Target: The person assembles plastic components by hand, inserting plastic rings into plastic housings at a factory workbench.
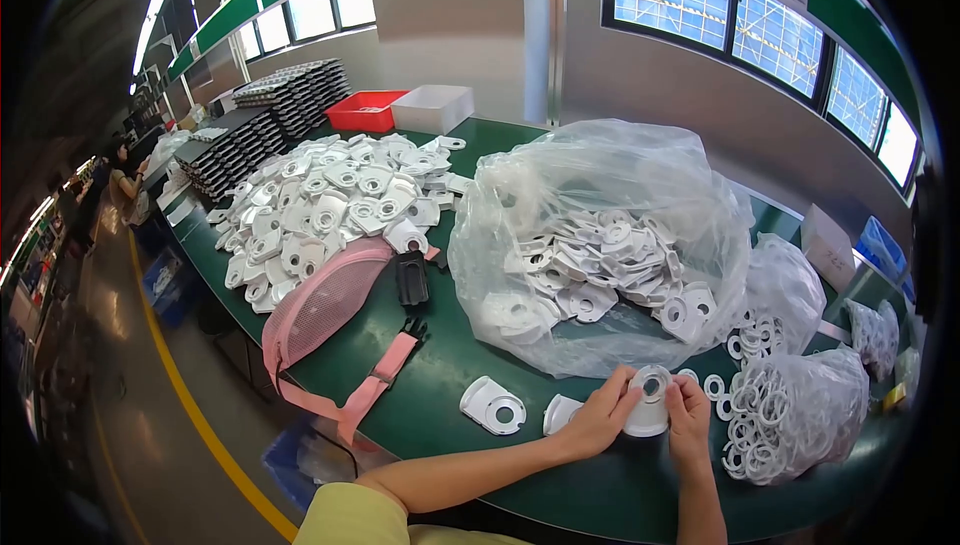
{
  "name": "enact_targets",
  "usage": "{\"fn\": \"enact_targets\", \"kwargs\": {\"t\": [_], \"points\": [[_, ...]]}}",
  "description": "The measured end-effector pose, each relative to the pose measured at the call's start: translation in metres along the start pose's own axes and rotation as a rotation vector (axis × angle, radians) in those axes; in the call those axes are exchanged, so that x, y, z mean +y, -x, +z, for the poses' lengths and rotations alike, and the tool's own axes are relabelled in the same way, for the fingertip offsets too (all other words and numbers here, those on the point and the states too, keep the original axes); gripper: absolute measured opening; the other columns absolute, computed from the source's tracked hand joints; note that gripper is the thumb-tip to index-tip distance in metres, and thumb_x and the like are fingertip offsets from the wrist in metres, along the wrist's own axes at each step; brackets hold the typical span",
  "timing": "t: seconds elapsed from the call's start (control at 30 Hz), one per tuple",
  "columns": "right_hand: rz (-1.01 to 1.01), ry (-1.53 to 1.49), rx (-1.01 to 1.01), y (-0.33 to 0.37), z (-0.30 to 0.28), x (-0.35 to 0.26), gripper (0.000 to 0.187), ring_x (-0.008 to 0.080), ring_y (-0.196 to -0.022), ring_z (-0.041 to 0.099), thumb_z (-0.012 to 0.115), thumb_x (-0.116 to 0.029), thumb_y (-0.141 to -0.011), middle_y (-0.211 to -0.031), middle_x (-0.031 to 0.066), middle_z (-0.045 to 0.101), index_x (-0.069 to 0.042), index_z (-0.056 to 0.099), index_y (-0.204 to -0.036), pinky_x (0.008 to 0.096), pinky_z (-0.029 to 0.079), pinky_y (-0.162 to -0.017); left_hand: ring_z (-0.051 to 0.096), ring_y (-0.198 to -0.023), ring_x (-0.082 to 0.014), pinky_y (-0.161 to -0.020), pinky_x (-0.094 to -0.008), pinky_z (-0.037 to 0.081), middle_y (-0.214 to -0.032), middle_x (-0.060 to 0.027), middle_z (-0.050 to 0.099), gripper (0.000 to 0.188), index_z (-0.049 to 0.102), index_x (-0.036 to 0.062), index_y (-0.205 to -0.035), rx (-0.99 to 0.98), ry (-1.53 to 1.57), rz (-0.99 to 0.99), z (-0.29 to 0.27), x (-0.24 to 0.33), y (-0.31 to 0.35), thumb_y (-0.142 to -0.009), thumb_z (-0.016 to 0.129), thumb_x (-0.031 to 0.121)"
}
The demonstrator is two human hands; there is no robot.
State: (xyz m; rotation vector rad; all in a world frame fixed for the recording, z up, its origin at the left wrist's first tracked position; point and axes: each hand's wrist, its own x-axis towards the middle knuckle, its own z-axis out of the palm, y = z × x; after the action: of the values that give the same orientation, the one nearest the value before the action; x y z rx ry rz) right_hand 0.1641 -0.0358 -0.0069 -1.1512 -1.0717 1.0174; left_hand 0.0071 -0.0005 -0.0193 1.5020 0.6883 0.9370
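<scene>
Between my two hands is a white plastic plate with a round hole (647,417), held just above the table's near edge. My left hand (600,417) grips its left side, thumb and fingers closed on it. On the opposite side my right hand (688,417) pinches the edge near the hole. A pale ring appears to sit around the hole. Left of my hands lie a similar white plate (492,406) and another one (561,413), partly behind my left hand. Loose white rings (765,405) spill from a clear bag (820,410) to the right.
A large clear bag (610,160) of white plates lies beyond my hands. A heap of such plates (330,195), a pink mesh waist bag (335,295), a red bin (366,112), a whitish bin (433,110) and stacked black trays (290,95) occupy the green table's left side.
</scene>
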Motion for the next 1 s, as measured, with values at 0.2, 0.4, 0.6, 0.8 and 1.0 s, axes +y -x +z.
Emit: {"fn": "enact_targets", "kwargs": {"t": [0.2,0.4,0.6,0.8,1.0], "points": [[0.023,0.099,-0.009,-0.002,-0.002,0.001,0.017,0.006,-0.069,0.054,0.054,-0.011,-0.091,-0.077,0.0014,0.061,0.003,0.064,-0.096,0.0203,0.043,-0.062,0.05,-0.09,-0.0101,-0.076,-0.0261,0.046,-0.097,-0.003,0.052,0.03,0.045,0.0025,-0.109,-0.198,0.272,-0.195,0.002,0.012,0.003,-0.098,0.04,0.029],[-0.068,0.281,-0.233,0.001,-0.005,-0.017,0.013,0.0088,-0.065,0.054,0.06,-0.002,-0.083,-0.073,0.0049,0.061,0.004,0.067,-0.091,0.0204,0.04,-0.06,0.048,-0.071,-0.0133,-0.063,-0.0286,0.04,-0.075,-0.0037,0.054,0.03,0.056,0.002,-0.086,-0.205,0.02,-0.043,-0.006,0.001,-0.002,-0.096,0.043,0.028],[-0.026,0.368,-0.262,0.002,-0.005,-0.016,0.012,0.0071,-0.065,0.055,0.061,-0.004,-0.083,-0.073,0.0043,0.063,0.004,0.066,-0.089,0.0196,0.042,-0.059,0.055,-0.067,-0.0357,-0.06,-0.0389,0.043,-0.07,-0.0179,0.057,0.025,0.056,0.0028,-0.085,-0.061,-0.438,0.151,-0.007,-0.005,0.002,-0.092,0.047,0.024],[0.073,0.282,-0.193,0.004,-0.007,-0.012,0.011,0.0063,-0.066,0.057,0.063,-0.008,-0.084,-0.074,0.0037,0.064,0.003,0.063,-0.085,0.0199,0.044,-0.059,0.055,-0.065,-0.0355,-0.06,-0.0384,0.043,-0.07,-0.017,0.056,0.024,0.056,0.0019,-0.088,-0.065,-0.392,0.065,-0.008,0.003,-0.002,-0.092,0.048,0.024],[0.064,-0.138,0.05,-0.002,-0.003,0.0,0.009,0.0054,-0.066,0.055,0.057,-0.013,-0.09,-0.079,0.0003,0.059,-0.007,0.052,-0.094,0.0174,0.042,-0.057,0.063,-0.072,-0.0366,-0.062,-0.0413,0.046,-0.08,-0.0209,0.063,0.036,0.043,0.0031,-0.112,-0.037,-0.009,-0.089,0.002,0.006,0.001,-0.087,0.059,0.023]]}}
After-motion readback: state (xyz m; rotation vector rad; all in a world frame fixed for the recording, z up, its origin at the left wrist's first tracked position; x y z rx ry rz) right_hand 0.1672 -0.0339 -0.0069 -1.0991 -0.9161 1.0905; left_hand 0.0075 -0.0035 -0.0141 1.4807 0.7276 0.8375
